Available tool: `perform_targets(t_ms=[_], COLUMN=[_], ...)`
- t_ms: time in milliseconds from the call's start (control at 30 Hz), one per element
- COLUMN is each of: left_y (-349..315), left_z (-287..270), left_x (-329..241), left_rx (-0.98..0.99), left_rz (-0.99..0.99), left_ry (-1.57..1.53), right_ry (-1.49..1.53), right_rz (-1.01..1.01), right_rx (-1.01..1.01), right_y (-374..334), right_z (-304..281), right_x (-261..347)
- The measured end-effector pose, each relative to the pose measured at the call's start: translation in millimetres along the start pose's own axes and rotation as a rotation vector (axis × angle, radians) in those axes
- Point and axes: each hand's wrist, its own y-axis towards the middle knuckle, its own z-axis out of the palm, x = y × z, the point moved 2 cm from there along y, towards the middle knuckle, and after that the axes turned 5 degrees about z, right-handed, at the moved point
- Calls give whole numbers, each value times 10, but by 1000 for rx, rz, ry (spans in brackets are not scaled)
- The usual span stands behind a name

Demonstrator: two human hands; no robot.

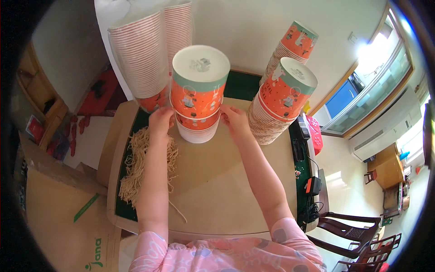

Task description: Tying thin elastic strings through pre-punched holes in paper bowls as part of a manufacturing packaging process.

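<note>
In front of me, upside-down orange paper buckets (198,99) with a green band and a pale base stand stacked on the table. My left hand (161,121) pinches the left side of the upper bucket's rim. On the opposite side, my right hand (234,120) grips the same rim between thumb and fingers. Below that rim shows another orange bucket (199,122) over white rims. A bundle of beige strings (136,163) lies beside my left forearm.
Tall stacks of paper buckets in clear plastic (140,54) rise at the back left. Another inverted bucket stack (285,97) stands to the right, with one more (301,41) behind it. Black cables and adapters (312,186) line the table's right edge. A dark chair (349,229) is nearby.
</note>
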Motion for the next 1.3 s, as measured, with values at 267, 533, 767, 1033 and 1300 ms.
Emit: perform_targets(t_ms=[267,533,767,1033,1300], left_y=[-373,-1413,-2505,-3083,-3395], left_z=[50,-333,-825,-665,-775], left_x=[-470,55,-929,-1735,-1240], left_rx=[199,428,576,1919,2011], left_rz=[258,-87,460,747,675], left_ry=[-19,-11,-823,-897,-905], right_ry=[180,-555,-1003,-1150,-919], right_rz=[-62,-651,-974,-993,-934], right_rx=[313,350,214,178,285], right_y=[-343,-1379,-1820,-2035,-2852], right_z=[116,-481,-734,-822,-622], right_x=[365,-54,-112,-57,62])
